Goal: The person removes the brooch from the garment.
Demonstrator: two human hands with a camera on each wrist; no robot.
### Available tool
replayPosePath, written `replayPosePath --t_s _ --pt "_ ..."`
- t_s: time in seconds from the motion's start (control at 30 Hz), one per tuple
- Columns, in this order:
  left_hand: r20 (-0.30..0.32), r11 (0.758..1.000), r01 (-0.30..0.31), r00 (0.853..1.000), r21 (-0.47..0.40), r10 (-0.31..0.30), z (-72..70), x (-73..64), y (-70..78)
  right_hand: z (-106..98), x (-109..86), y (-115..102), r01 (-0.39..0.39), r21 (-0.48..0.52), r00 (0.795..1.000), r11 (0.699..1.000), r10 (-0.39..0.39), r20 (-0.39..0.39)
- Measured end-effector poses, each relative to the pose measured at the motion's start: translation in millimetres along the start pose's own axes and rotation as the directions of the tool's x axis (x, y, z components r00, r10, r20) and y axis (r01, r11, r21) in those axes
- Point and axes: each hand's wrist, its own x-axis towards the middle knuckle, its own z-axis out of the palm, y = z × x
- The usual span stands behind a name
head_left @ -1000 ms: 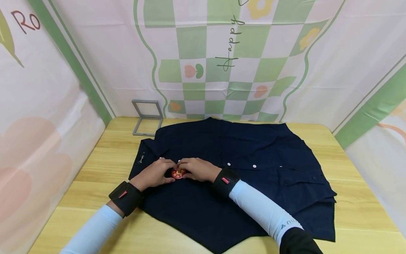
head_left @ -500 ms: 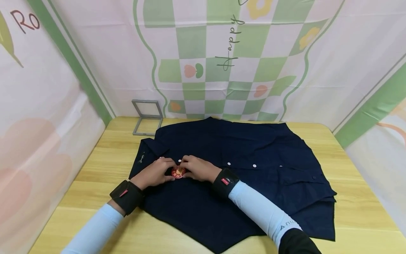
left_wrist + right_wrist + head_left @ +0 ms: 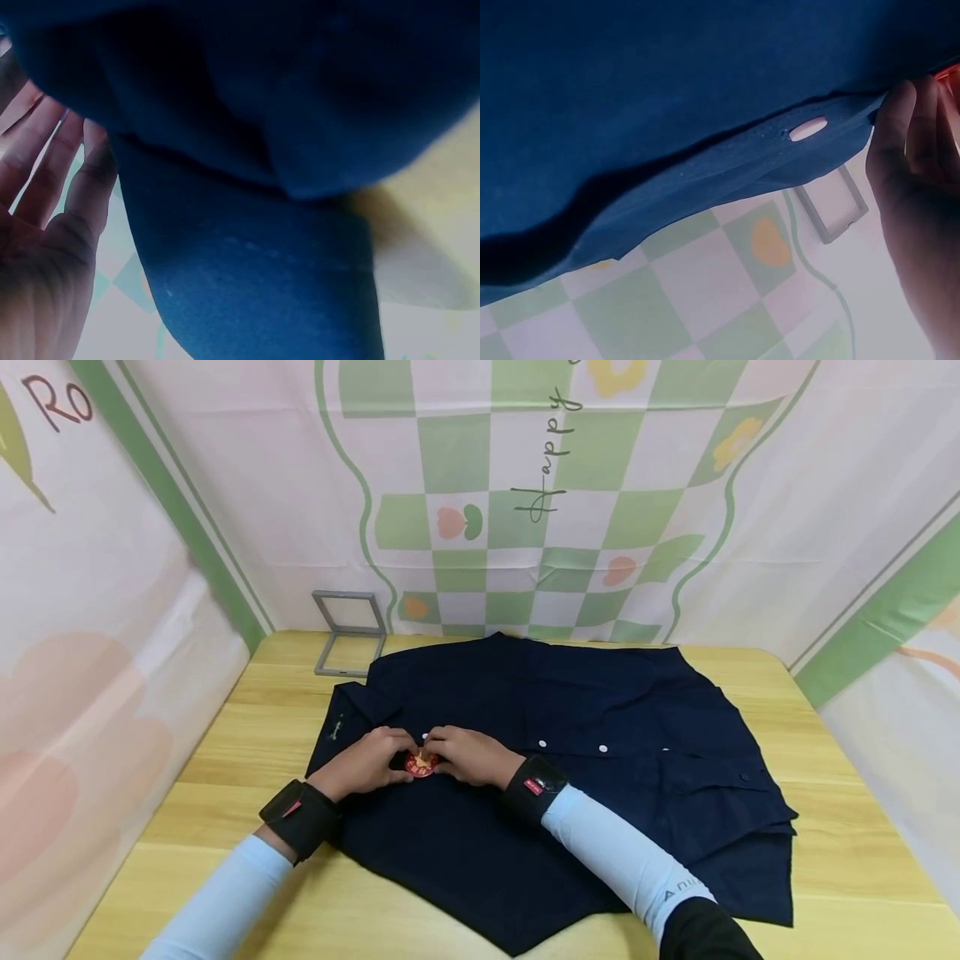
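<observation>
A round red badge [image 3: 421, 765] with a gold figure and light lettering lies over the front of a dark navy shirt [image 3: 487, 860]. My left hand [image 3: 367, 762] grips the badge from its left, fingers at the upper edge and thumb low. From the other side my right hand [image 3: 472, 755] pinches it, fingers bent over its top right. In the right wrist view, a bit of red edge [image 3: 951, 71] shows by the right fingertips. Navy cloth fills much of the left wrist view, hiding the left fingertips and the badge.
The shirt spreads across the wooden table [image 3: 217, 793], with white buttons [image 3: 603, 749] along its placket and its collar [image 3: 339, 722] at the left. A grey hinged frame [image 3: 350, 633] stands at the back left against the patterned backdrop [image 3: 517, 518].
My right fingers have shifted slightly up, so more of the badge's face shows. Both hands otherwise stay in place around it, and the head view has tilted a little.
</observation>
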Motion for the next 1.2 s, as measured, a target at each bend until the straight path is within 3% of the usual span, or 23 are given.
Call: replayPosePath --t_s 0.33,0.67,0.87,1.0,1.2 --pt "-0.013 1.000 -0.006 1.000 0.009 0.006 -2.7 0.9 -0.9 -5.6 -2.7 3.5 -0.032 0.080 0.999 0.996 0.030 0.024" --pt "-0.025 0.999 0.013 1.000 -0.040 -0.014 -7.9 1.1 -5.7 -22.9 -3.7 -10.2 -0.137 0.109 0.990 0.985 0.139 -0.013" --pt "-0.019 1.000 0.018 1.000 -0.024 -0.019 -11.0 2.8 -3.7 -20.9 5.3 -23.4 -0.266 0.070 0.964 0.962 0.264 0.038" --pt "-0.032 0.999 0.021 0.999 -0.026 -0.022 -8.4 3.5 -2.9 -14.7 9.7 -26.6 -0.338 0.006 0.941 0.941 0.337 0.029" --pt "-0.007 0.998 0.032 0.999 -0.047 -0.032 1.2 -0.5 -3.0 -6.4 7.8 -30.1 -0.359 -0.040 0.933 0.933 0.360 0.024"
